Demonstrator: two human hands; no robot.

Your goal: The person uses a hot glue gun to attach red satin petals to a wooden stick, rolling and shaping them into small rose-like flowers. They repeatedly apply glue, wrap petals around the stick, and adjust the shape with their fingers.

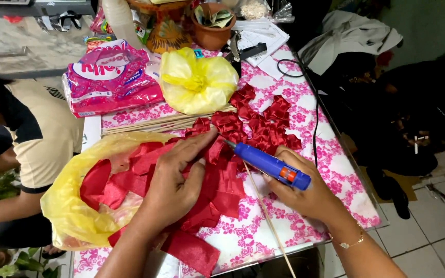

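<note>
the bench has a white cloth with pink flowers all over it. lying on it are red ribbon pieces, folded ribbon petals, a tied yellow bag, thin wooden sticks, a pink snack pack, a clay pot and a black cable.

- The left hand lies flat over the red ribbon pieces, covering the ones beneath its palm.
- The right hand wraps the blue glue gun — its grip and trigger are out of sight.
- The thin wooden stick runs off the bottom edge.
- The open yellow plastic bag conceals part of its red contents.
- A second person at the left is cut by the frame.
- The terracotta pot is cropped at the top.
</note>
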